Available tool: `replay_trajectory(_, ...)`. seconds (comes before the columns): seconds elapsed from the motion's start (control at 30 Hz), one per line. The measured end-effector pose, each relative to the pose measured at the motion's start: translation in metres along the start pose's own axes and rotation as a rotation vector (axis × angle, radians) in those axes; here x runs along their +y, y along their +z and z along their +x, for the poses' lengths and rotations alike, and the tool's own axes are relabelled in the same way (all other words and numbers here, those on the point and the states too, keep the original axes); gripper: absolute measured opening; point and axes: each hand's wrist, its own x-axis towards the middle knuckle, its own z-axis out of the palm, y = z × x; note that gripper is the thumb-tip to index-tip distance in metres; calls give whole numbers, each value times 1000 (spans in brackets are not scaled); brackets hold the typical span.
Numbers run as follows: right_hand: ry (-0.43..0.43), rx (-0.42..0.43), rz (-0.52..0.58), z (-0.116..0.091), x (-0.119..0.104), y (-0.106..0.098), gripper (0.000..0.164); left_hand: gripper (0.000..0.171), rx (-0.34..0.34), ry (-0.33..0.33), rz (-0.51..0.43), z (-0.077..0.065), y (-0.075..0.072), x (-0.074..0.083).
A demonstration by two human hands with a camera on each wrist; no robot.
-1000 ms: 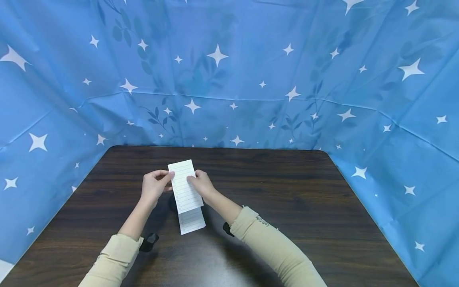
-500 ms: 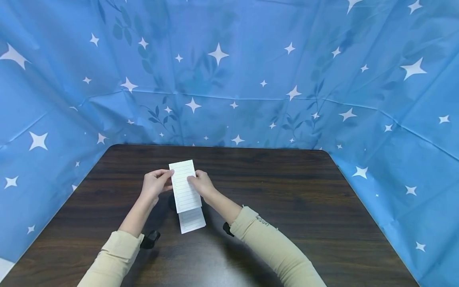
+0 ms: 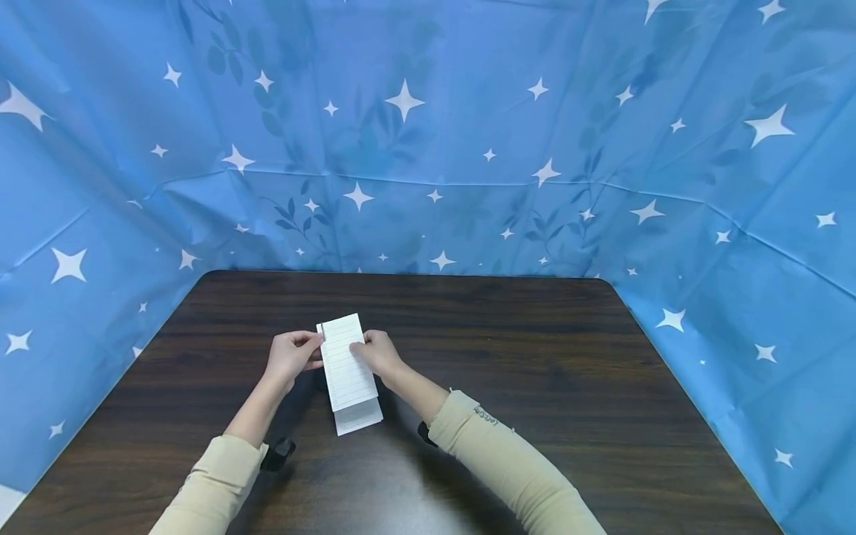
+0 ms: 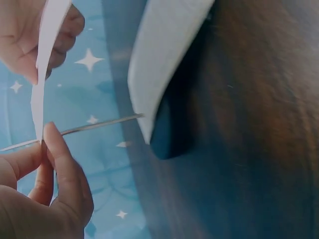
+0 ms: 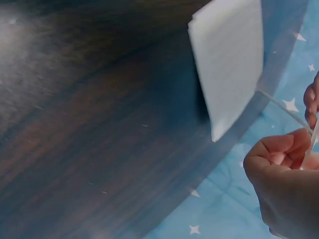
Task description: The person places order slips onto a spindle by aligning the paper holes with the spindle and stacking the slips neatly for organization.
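My right hand (image 3: 380, 354) holds a narrow white lined sheet of paper (image 3: 343, 379), thumb flat on its face and fingers behind. At the sheet's upper left edge, my left hand (image 3: 289, 360) pinches with thumb and fingertips. A thin string-like strand (image 4: 99, 124) crosses at the left fingertips and reaches toward a second white paper piece (image 3: 357, 417). That lower piece lies beneath the held sheet in the head view, mostly covered. Seen from the right wrist, the lower paper (image 5: 229, 64) has some thickness, like a small stack, with the strand (image 5: 284, 108) meeting its edge.
A dark wood-grain table (image 3: 535, 386) spreads under the hands. Behind it hangs a blue cloth (image 3: 435, 134) with white stars. Black straps (image 3: 277, 453) sit at both wrists, below beige sleeves (image 3: 515, 461). A dark patch (image 4: 172, 134) shows beside the lower paper.
Both hands and the held sheet have moved slightly down, covering more of the lower paper. A short thin reddish line now shows at the sheet's upper left edge, by the left fingertips.
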Motion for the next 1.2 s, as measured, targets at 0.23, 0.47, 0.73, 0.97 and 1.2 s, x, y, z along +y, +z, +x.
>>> replay_trajectory(0.23,13,30,-60,3,20,1,13,31,-83,-45,41,4,2,-18)
replay_trajectory(0.47,54,-14,-47,6,37,1,11,28,-92,-38,155,10,3,-31)
replay_trajectory(0.73,-15,-11,-113,6,46,-1,13,25,-108,-43,253,13,6,-41)
replay_trajectory(0.97,-79,-3,-202,10,50,-4,19,23,-119,-39,284,13,8,-41)
replay_trajectory(1.2,-146,-33,-336,8,52,-4,22,19,-111,16,316,10,8,-41)
